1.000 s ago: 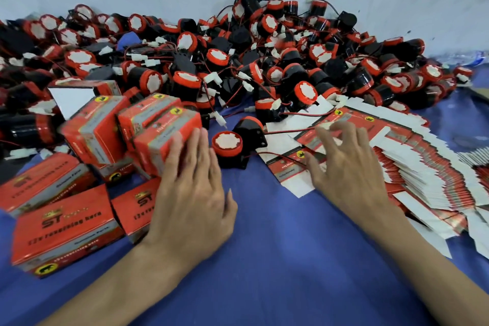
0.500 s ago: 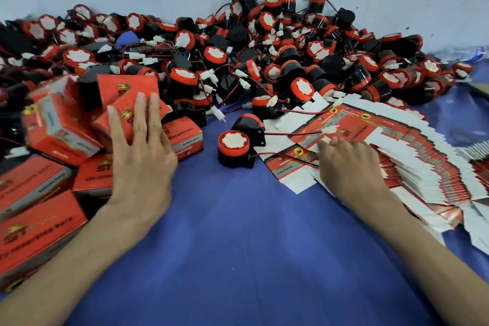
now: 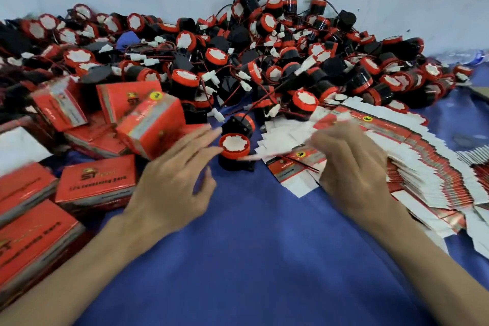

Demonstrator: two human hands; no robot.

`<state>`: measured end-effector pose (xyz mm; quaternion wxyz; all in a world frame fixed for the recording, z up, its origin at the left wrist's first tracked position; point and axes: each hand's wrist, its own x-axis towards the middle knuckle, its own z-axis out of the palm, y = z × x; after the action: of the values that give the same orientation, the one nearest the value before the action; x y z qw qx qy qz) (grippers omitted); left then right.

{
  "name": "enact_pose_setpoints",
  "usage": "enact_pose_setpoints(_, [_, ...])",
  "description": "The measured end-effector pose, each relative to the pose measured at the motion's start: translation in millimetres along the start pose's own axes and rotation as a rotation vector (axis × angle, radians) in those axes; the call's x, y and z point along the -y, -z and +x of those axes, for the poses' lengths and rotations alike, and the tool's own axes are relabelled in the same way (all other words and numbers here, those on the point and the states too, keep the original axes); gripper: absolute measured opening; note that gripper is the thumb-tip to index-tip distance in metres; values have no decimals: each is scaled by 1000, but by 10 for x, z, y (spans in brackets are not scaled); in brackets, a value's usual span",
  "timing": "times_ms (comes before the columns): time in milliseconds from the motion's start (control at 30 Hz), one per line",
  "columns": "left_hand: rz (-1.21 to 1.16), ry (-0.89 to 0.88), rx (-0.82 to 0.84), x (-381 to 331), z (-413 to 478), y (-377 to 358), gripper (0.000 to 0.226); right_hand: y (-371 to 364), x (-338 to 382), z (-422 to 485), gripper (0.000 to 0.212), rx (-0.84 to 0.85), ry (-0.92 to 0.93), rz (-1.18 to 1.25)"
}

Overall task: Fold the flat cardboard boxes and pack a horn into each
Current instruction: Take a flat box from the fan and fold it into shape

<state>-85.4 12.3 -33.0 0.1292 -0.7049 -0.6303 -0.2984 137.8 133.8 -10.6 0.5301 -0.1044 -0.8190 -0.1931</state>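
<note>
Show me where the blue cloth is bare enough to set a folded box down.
Bare: the near blue cloth, bordered by packed boxes left, flat boxes right, a lone horn ahead. Crowded: the horn pile behind.

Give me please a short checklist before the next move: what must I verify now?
1. Left hand free: ok, open, holds nothing.
2. Loose horn within its reach: ok.
3. Right hand grips one of the flat boxes: cannot tell, blurred.
4. Bare blue cloth for folding: ok.
5. Folded boxes aside, at left: ok.
</note>
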Motion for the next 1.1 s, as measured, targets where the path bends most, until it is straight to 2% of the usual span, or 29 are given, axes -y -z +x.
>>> enact_pose_setpoints(33, [-263,120,38,-58,42,25,34,-7,47,-3,32,-21,38,91])
enact_pose_setpoints(100, [-889,577,176,-200,124,74,31,-22,142,-4,17,-31,91,212])
enact_pose_setpoints(133, [-1160,787,272,-251,146,68,41,-25,174,-6,14,-17,111,245])
enact_pose_setpoints(167, [-1332,894,313,-280,149,42,53,-28,202,-8,13,5,128,275])
enact_pose_setpoints(200, [-1453,929,287,-305,140,26,59,-26,226,-3,13,25,140,295])
enact_pose_setpoints(267, [-1618,872,134,-304,90,23,59,-10,257,15,16,46,139,316])
enact_pose_setpoints(333, [-1698,852,28,-237,62,15,64,22,280,18,17,58,124,331])
enact_pose_setpoints(433, [-1807,850,69,-142,51,36,60,73,317,-21,11,191,70,407])
enact_pose_setpoints(500, [-1875,810,162,-121,35,51,57,65,320,-15,22,352,-17,440])
enact_pose_setpoints(533, [-1901,775,201,-123,27,56,58,43,315,-9,26,422,-59,403])
enact_pose_setpoints(567, [-1906,734,237,-127,13,48,56,16,311,-8,39,480,-94,331])
enact_pose_setpoints(667, [-1826,635,325,-144,-16,31,48,-22,303,-32,100,642,-211,208])
enact_pose_setpoints(733, [-1723,585,392,-149,-35,20,49,-19,324,-45,119,698,-283,234])
enact_pose_setpoints(833, [-1473,491,488,-224,-79,-15,50,-34,403,-79,119,744,-313,332])
enact_pose_setpoints(933, [-1188,333,589,-345,-97,-30,31,-73,505,-83,113,764,-280,428])
enact_pose_setpoints(1100, [-1000,245,598,-383,-106,17,12,-60,531,-60,85,626,-329,547])
